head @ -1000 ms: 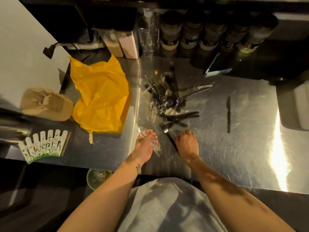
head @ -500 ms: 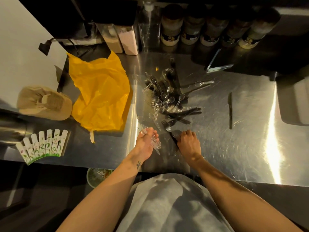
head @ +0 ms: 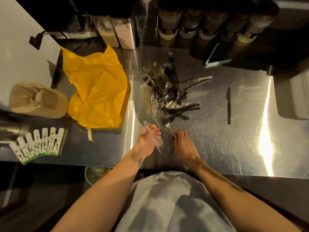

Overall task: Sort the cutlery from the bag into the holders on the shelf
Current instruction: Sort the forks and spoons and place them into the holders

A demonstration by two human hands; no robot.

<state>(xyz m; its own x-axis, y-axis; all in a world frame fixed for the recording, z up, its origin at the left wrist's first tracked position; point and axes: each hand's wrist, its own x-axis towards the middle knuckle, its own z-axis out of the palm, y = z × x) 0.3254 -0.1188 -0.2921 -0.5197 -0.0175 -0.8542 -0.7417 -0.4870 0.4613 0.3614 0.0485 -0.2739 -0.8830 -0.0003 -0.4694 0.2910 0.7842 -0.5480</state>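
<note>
Head view: the left hand is at the near edge of a steel counter, palm partly up, its fingers curled around a bundle of clear plastic spoons whose ends stick out toward the person. Just beside it, the right hand rests knuckles up on the counter, fingertips pinched on the handle of a dark fork that lies flat with its tines pointing away. Just beyond both hands, in the middle of the counter, lies a loose pile of cutlery, clear spoons mixed with dark forks and knives. A single dark knife lies well apart to the right of the pile. To the left of the pile a crumpled yellow bag lies flat on the counter. Farther left sit a tan paper bundle and a small white painted fence ornament. A row of jars lines the back of the counter in dim light.
</note>
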